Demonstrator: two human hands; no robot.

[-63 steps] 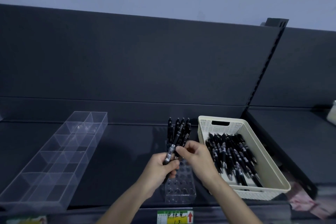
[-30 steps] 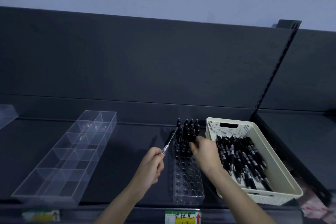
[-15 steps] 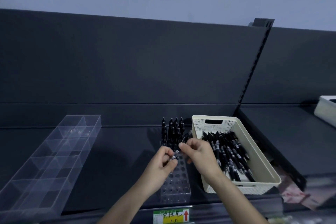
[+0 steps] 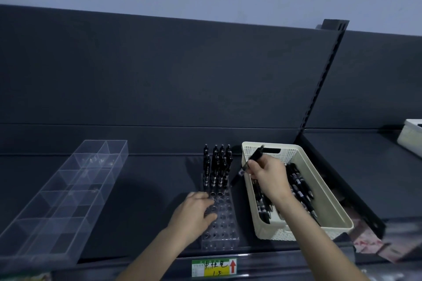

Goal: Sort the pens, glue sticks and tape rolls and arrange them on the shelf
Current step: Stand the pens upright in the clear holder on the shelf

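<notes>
Right hand (image 4: 266,174) pinches a black plastic pen (image 4: 257,154); left hand (image 4: 194,212) lies loosely on the clear drilled acrylic rack (image 4: 222,226). A missed hole could topple the standing pens (image 4: 217,166).

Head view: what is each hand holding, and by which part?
The right hand pinches a black pen at mid-barrel; left hand holds nothing, only rests on the clear pen rack.

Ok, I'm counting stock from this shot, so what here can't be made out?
Head view throughout:
- Pens in the cream basket: right hand, gripping a pen, and forearm cover part of the pile.
- White bin: cut off by the right edge, contents unseen.
- Price label: handwriting too small to read.
- Clear pen holder: left hand covers some holes.
- Pink packaging, lower right: blurred.
</notes>
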